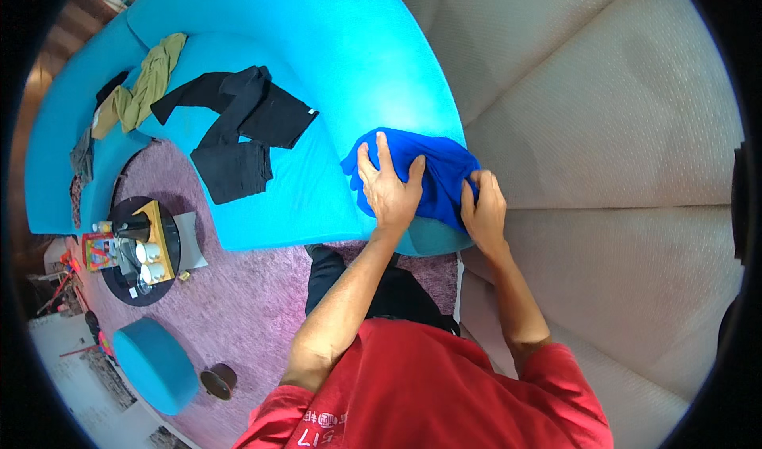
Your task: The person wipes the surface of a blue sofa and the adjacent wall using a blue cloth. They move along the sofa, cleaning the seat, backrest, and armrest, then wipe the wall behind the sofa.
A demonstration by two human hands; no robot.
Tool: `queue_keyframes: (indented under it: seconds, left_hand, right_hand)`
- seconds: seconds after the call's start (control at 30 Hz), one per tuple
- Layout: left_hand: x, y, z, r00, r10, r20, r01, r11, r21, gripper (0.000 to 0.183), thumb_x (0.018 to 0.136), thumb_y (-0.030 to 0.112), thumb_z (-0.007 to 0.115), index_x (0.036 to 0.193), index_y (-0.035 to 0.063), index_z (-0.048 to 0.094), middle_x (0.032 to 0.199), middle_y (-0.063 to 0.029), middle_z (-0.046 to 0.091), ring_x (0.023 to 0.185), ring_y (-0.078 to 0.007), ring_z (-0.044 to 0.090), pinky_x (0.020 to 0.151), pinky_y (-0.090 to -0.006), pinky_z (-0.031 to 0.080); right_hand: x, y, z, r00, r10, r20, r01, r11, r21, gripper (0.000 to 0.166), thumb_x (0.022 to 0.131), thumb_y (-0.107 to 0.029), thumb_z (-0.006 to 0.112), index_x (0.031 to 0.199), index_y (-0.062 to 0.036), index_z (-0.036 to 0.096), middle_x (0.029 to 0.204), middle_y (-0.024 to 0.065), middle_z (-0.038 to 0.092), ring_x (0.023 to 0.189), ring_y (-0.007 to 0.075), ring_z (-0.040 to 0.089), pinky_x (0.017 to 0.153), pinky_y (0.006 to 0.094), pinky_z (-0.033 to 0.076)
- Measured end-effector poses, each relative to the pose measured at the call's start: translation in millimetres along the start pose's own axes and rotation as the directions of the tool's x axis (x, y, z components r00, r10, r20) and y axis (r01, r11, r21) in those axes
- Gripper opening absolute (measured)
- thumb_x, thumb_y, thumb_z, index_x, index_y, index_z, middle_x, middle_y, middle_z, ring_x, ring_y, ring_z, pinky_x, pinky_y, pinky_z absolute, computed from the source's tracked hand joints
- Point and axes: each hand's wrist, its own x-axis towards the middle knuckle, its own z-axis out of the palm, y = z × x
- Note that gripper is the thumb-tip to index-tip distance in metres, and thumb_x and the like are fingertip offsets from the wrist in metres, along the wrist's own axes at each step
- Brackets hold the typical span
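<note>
A bunched blue cloth garment (440, 151) lies over the arm end of the turquoise curved sofa (286, 223) in front of me. My left hand (390, 190) rests on top of it, fingers spread and palm down. At the garment's right edge my right hand (485, 211) pinches the fabric between thumb and fingers. On the seat to the left, black trousers (232, 169) lie partly folded beside another black garment (280, 116). Farther left, an olive-green garment (155, 77) is draped across the seat.
A round black table (172, 241) with a wooden tray (158, 235), white mugs (149, 252) and a dark jug stands on the purple carpet (250, 294). Nearer are a turquoise pouf (155, 363) and a brown bin (219, 381). A padded beige wall (607, 151) rises at right.
</note>
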Motion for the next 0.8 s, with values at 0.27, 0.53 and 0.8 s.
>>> queue_keyframes:
  seconds: [0.27, 0.53, 0.8]
  left_hand:
    - [-65, -46, -23, 0.982, 0.007, 0.189, 0.008, 0.997, -0.077, 0.076, 0.096, 0.034, 0.057, 0.151, -0.0039, 0.021, 0.147, -0.0389, 0.023, 0.131, -0.0556, 0.033, 0.108, -0.0546, 0.032]
    - [-67, -57, -14, 0.971, -0.109, 0.215, 0.151, 0.969, -0.194, 0.08, 0.095, 0.04, 0.058, 0.15, -0.0047, 0.021, 0.144, -0.0441, 0.025, 0.129, -0.0594, 0.033, 0.106, -0.0586, 0.032]
    - [20, -93, 15, 0.983, -0.169, 0.066, 0.181, 0.938, -0.295, 0.069, 0.098, 0.037, 0.055, 0.143, -0.0102, 0.033, 0.143, -0.041, 0.029, 0.131, -0.0537, 0.034, 0.107, -0.0521, 0.033]
  right_hand:
    - [-47, -34, -25, 0.95, 0.072, 0.304, -0.081, 0.997, 0.018, 0.018, 0.083, -0.005, 0.07, 0.094, -0.002, 0.056, 0.081, 0.0196, 0.061, 0.07, 0.0379, 0.063, 0.06, 0.0422, 0.049]
    - [-35, -65, 6, 0.957, -0.063, 0.284, 0.11, 0.982, -0.152, 0.012, 0.081, -0.001, 0.065, 0.082, -0.0048, 0.054, 0.072, 0.0146, 0.058, 0.059, 0.0328, 0.06, 0.051, 0.0408, 0.046]
    - [48, -103, 74, 0.932, -0.227, 0.284, 0.301, 0.919, -0.253, 0.012, 0.081, -0.006, 0.068, 0.079, -0.0072, 0.056, 0.07, 0.0108, 0.052, 0.06, 0.0294, 0.057, 0.05, 0.0416, 0.044]
